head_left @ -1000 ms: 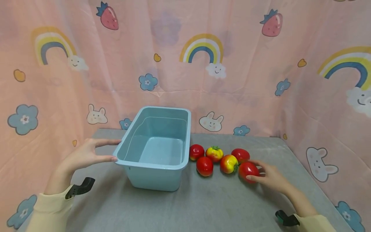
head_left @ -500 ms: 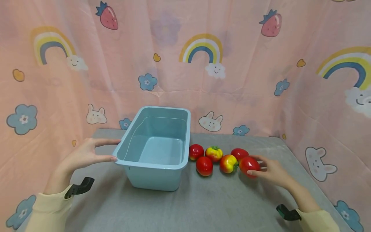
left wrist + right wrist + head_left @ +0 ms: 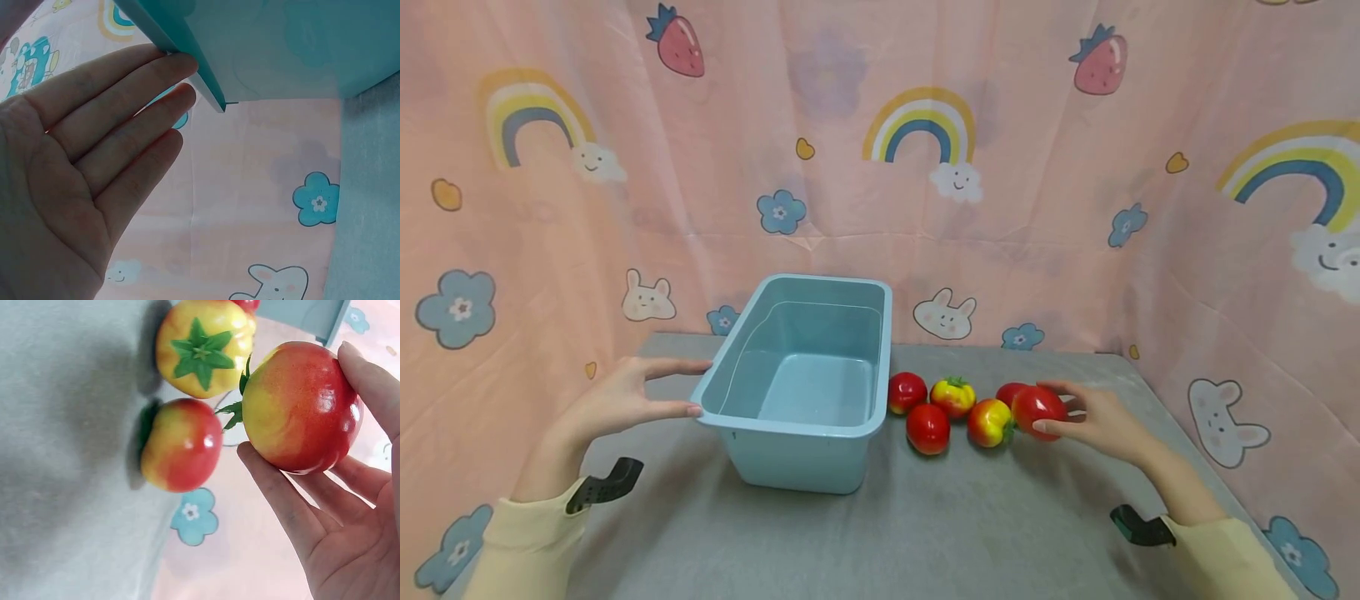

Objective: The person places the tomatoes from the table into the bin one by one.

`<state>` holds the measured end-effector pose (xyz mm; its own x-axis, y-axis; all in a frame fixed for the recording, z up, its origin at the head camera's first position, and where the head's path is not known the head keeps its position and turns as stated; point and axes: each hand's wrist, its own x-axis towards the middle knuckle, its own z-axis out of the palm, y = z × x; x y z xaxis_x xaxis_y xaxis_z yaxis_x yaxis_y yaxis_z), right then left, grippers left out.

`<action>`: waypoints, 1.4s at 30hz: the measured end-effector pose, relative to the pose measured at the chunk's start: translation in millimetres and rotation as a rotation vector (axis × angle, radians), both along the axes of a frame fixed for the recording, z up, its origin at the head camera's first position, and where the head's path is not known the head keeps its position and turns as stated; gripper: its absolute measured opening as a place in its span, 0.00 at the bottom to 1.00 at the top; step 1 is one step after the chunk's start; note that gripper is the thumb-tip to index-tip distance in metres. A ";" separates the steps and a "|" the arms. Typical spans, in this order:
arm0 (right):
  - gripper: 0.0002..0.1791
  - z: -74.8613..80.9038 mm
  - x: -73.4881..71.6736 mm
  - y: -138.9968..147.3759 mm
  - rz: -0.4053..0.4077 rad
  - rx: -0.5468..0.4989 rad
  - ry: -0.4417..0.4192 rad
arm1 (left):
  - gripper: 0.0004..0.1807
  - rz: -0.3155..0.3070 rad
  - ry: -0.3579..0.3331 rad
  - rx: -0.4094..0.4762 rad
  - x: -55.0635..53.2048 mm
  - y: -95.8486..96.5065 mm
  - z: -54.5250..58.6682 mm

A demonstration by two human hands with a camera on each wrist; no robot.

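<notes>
My right hand (image 3: 1101, 421) holds a glossy red tomato (image 3: 1039, 412) between thumb and fingers, above the tabletop. In the right wrist view this tomato (image 3: 303, 409) shows a yellow side and green leaves. Partly behind it in the head view lies another red tomato (image 3: 1008, 392). My left hand (image 3: 606, 404) has straight fingers against the left rim of a light blue plastic bin (image 3: 797, 475); its thumb tip touches near the front corner. From the left wrist, the fingertips (image 3: 185, 62) meet the rim's edge. Inside the bin, only its bare floor shows.
Between the bin and my right hand, several more tomatoes lie on the grey tabletop (image 3: 970, 517), including a red one (image 3: 928, 430) and a red-yellow one (image 3: 990, 423). A pink patterned curtain (image 3: 1037, 250) hangs behind and at both sides.
My right hand has lifted the tomato off the table and carried it slightly up and back. My left hand and the bin have stayed in place.
</notes>
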<state>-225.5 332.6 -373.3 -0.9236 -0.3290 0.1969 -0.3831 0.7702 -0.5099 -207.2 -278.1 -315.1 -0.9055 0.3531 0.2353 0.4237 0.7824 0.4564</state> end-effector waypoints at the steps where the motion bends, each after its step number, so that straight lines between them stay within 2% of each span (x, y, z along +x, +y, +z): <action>1: 0.34 2.2 -0.4 -0.8 0.000 0.001 -0.001 | 0.31 0.000 0.002 -0.003 -0.1 -0.2 -0.2; 16: 0.32 24.4 -6.1 -16.4 0.063 -0.002 0.005 | 0.31 0.003 0.021 -0.012 -1.0 -1.2 -2.1; 24: 0.32 34.7 -7.3 -27.9 0.054 0.009 0.001 | 0.31 -0.004 0.020 -0.006 -0.8 -1.1 -1.6; 32: 0.32 45.3 -13.8 -41.5 0.065 0.019 -0.013 | 0.31 0.012 0.022 -0.018 0.1 -2.1 -2.0; 42: 0.31 56.3 -22.8 -57.3 0.095 0.005 -0.020 | 0.30 0.002 0.027 -0.009 -0.1 -1.4 -1.8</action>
<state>-248.3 275.3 -317.0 -0.8919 -0.4163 0.1764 -0.4441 0.7336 -0.5144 -207.2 -279.6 -316.9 -0.8995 0.3540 0.2560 0.4344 0.7872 0.4378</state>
